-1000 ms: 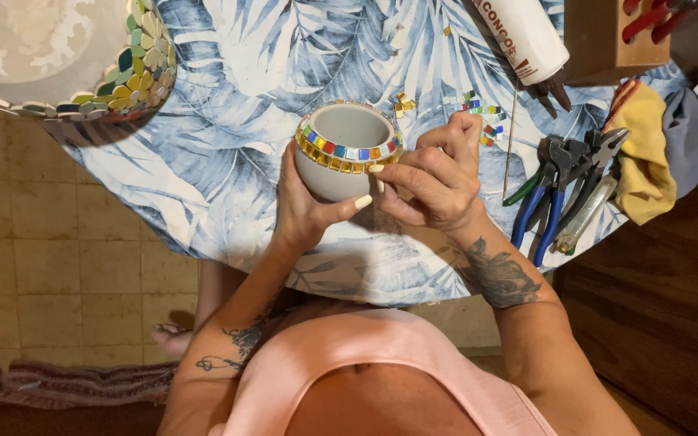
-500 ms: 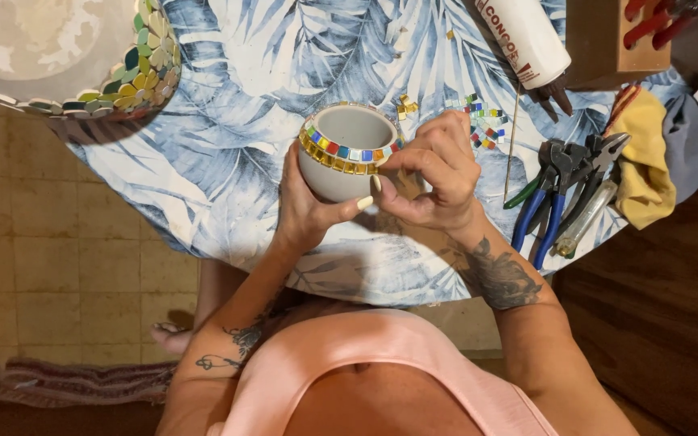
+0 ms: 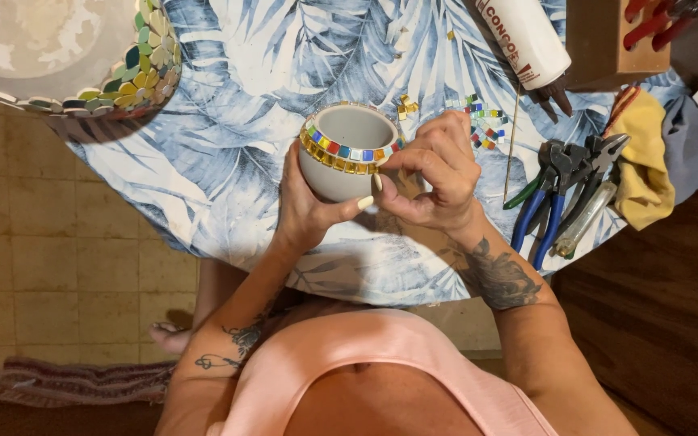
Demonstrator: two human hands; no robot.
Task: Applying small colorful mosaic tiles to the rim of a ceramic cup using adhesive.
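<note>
A small white round pot (image 3: 341, 165) with a band of coloured mosaic tiles around its rim is held above the table. My left hand (image 3: 309, 211) cups it from below and the left, thumb across its front. My right hand (image 3: 434, 173) is curled at the pot's right rim, fingertips pinched against the tile band; whether a tile sits between them is hidden. Loose coloured tiles (image 3: 485, 121) lie on the cloth just beyond my right hand.
The round table carries a blue leaf-print cloth (image 3: 236, 137). A large tiled bowl (image 3: 82, 56) sits far left. A white glue tube (image 3: 527, 36), pliers and nippers (image 3: 555, 190), a yellow rag (image 3: 644, 157) and a wooden box (image 3: 616, 36) lie at the right.
My right hand has shifted slightly along the pot's rim, fingers curling tighter against the tile band. The pot has stayed in my left hand.
</note>
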